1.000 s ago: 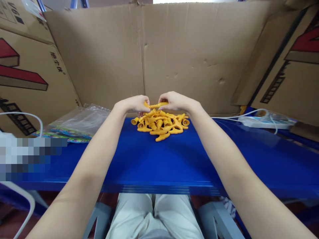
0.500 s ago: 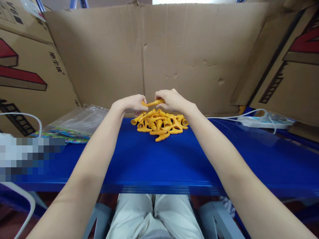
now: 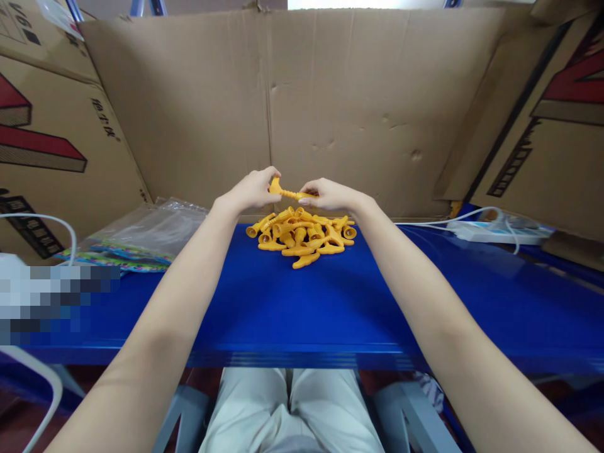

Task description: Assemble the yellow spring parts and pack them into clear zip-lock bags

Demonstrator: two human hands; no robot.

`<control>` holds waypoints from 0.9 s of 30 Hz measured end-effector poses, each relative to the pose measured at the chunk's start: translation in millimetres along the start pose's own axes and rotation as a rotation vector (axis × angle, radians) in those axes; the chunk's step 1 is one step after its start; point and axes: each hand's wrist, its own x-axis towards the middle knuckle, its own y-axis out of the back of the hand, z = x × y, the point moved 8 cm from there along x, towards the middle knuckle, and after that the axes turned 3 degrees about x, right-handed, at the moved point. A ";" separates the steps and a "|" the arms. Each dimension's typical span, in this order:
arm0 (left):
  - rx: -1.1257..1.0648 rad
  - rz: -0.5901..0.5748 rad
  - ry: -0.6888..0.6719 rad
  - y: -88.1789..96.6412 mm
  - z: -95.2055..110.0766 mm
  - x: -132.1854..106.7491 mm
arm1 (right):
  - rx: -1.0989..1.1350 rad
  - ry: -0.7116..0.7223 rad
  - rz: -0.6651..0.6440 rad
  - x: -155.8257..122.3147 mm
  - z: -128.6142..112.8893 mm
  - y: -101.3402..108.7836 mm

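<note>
Above a heap of yellow plastic pieces (image 3: 306, 234), both hands hold one yellow plastic piece with a ribbed shaft (image 3: 289, 194). My left hand (image 3: 255, 189) is closed on its wider, crosswise end, thumb and fingers on either side. My right hand (image 3: 326, 194) pinches the other end, which the fingers partly cover. The heap lies on the blue table (image 3: 302, 308) just below the hands. Some pieces in it have round, hollow cup-like ends; others look like curved handles.
Clear plastic bags (image 3: 155, 229) lie at the left, beside a printed cardboard box (image 3: 51, 145). A tall cardboard sheet (image 3: 358, 94) stands behind the heap. On the right are a white power strip (image 3: 500, 231) and its cable. A pixelated patch covers the far left.
My left hand has turned and its fingers have risen, so the piece's wide end now shows. The shaft's right end has tipped lower, and my right hand has shifted slightly right and down.
</note>
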 end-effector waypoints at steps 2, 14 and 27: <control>0.019 -0.006 0.002 -0.5 -1.0 0.3 | -0.020 0.010 0.020 0.4 -0.2 0.3; -0.005 -0.057 0.040 2.3 -11.4 1.7 | -0.280 0.100 0.184 -0.4 -19.9 5.1; -0.097 -0.291 0.137 -7.7 -33.8 -0.4 | -0.545 0.259 0.309 -3.2 -47.2 0.5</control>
